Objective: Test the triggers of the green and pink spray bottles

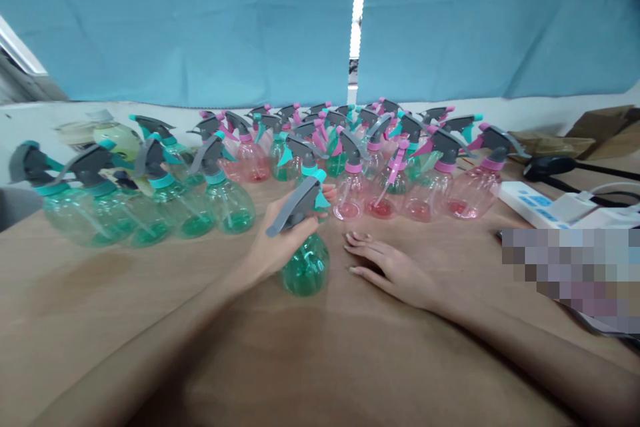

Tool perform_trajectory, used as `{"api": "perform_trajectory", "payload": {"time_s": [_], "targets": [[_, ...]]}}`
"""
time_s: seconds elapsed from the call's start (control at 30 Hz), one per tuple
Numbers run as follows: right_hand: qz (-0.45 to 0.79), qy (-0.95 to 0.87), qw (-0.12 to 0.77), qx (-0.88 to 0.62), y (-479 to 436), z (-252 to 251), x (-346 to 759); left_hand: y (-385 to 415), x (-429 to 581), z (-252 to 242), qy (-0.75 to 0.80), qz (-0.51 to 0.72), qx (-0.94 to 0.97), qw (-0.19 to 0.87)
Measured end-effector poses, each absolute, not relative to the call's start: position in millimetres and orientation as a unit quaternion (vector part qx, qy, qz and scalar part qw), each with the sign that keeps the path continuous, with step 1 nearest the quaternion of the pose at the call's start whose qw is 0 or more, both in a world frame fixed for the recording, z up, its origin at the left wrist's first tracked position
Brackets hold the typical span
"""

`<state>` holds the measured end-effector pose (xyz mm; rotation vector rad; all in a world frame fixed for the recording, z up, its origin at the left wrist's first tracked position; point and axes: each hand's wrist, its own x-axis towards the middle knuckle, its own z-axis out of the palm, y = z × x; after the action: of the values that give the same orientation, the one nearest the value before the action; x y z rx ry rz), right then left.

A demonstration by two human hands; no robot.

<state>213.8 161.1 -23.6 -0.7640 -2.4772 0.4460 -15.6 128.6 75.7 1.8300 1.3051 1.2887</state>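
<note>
One green spray bottle (306, 270) sits apart from its neighbours, near the middle of the table (375, 373) and directly in front of the person, where both hands can reach it easily. The left hand (283, 230) is closed around its neck, just under the grey-and-teal spray head (295, 203); I would guess that narrow part is chosen because the fingers can wrap it, while the round belly below would be a slippery handful. From where I stand the bottle looks roughly upright, though I cannot tell whether its base bears on the wood. The right hand (387, 263) holds nothing: it lies palm down beside the bottle, fingers stretched and a little parted, perhaps to steady the forearm. The front ranks seem set out by colour, with green bottles (233, 207) lined up to the left and mostly pink bottles (473, 193) to the right, leaving a working space before the person. Behind them the rear bottles (253, 160) mix both colours, packed so closely that their heads overlap. A white power strip (525, 203) lies off to the right, its plugs and cables well apart from the held bottle.
</note>
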Motion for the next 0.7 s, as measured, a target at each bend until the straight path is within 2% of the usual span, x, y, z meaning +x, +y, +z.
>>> {"api": "perform_trajectory", "payload": {"time_s": [0.2, 0.47, 0.7], "targets": [[0.160, -0.913, 0.244, -0.285, 160.6, -22.3, 213.5, 125.9, -10.7, 85.2, 0.443, 0.490, 0.672, 0.335], [0.159, -0.914, 0.237, -0.289, 161.6, -24.3, 213.9, 126.1, -11.3, 82.0, 0.493, 0.475, 0.685, 0.249], [0.163, -0.912, 0.247, -0.285, 162.0, -25.3, 213.9, 124.8, -11.2, 84.3, 0.496, 0.477, 0.686, 0.238]]}}
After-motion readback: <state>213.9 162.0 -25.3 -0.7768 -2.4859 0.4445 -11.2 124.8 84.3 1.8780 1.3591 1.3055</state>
